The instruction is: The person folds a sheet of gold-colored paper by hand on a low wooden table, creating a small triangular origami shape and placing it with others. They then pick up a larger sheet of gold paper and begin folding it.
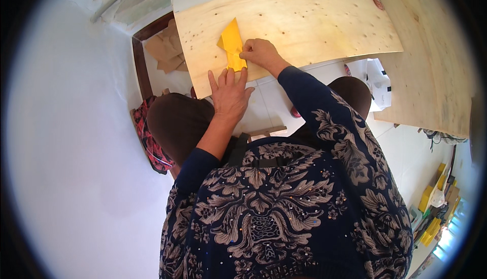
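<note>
Yellow folded paper (232,38): handling and hold points

Head view: paper lies on the wooden table (309,30), near its front edge. Left grip (231,97) open, fingertips on the lower end; right grip (262,54) pinches the right edge. Likely light, flexible, easily creased; hold by edges.

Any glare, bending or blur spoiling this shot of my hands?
Head view: glare washes out the lower right, near yellow bundles; head view: fisheye distortion bends the wooden board's near edge, with black corners; head view: left hand, right hand and yellow paper look reasonably sharp.
</note>
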The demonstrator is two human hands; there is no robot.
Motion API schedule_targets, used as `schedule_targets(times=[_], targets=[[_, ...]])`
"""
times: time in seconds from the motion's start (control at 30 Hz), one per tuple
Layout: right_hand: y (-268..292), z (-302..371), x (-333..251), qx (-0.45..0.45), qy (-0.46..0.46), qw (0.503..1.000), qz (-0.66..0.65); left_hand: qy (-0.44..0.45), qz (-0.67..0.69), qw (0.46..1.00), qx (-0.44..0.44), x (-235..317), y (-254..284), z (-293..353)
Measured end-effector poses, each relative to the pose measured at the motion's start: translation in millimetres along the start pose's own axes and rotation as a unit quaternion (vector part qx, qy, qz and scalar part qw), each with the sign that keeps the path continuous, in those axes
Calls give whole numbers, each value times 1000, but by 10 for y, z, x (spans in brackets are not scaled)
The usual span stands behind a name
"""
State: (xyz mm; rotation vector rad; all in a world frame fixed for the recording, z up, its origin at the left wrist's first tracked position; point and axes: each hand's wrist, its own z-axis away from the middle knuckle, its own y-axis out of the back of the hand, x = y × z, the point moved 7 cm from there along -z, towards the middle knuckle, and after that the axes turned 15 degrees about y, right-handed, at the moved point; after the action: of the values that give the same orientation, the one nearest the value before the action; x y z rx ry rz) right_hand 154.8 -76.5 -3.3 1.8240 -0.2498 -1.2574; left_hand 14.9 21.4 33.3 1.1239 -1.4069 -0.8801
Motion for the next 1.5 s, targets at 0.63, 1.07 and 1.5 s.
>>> schedule_targets(times=[0.63,1.07,1.5], targets=[[38,-74,2,-74,-186,973,-115,-11,-25,999,-39,21,-225,20],[-4,-80,24,-58,-173,973,-142,82,-70,991,-83,-250,-120,116],[29,-67,23,-42,-158,979,-121,-16,-30,996,-87,79,-235,-105]])
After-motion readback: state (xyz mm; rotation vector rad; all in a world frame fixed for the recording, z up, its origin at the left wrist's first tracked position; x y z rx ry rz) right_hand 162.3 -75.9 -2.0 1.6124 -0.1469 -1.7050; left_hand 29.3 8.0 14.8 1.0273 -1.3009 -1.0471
